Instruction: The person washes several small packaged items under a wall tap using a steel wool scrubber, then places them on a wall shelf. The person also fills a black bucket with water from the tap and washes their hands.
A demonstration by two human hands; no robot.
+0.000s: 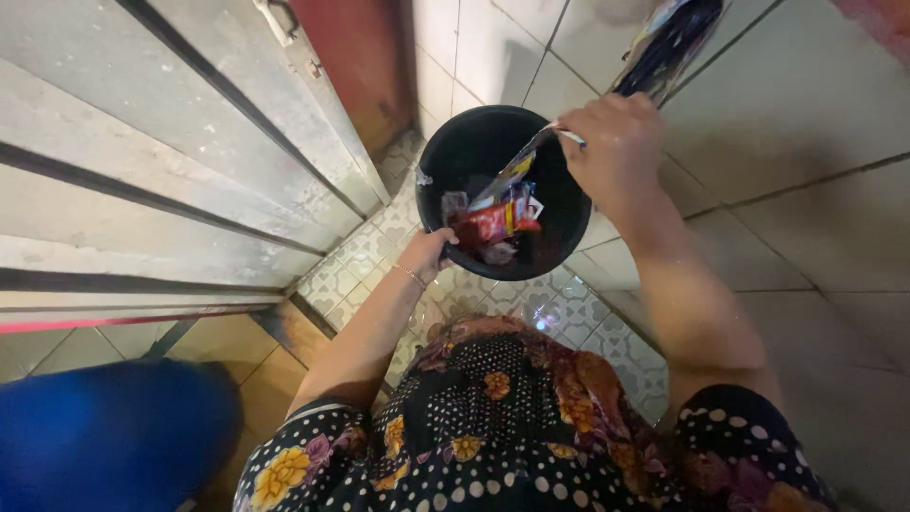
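Note:
A round black bin [471, 142] stands on the patterned floor tiles, holding several crumpled wrappers, one red [488, 223]. My left hand [429, 251] grips the bin's near rim. My right hand [616, 147] is above the bin's right side, shut on a thin flat wrapper [517, 171] that slants down into the bin. A dark shiny bag [668, 43] shows just beyond that hand; whether the hand holds it I cannot tell.
A grey slatted metal door [171, 161] runs along the left. A white tiled wall [806, 123] fills the right. A blue object [104, 431] sits at the lower left. My floral dotted dress [512, 427] covers the bottom.

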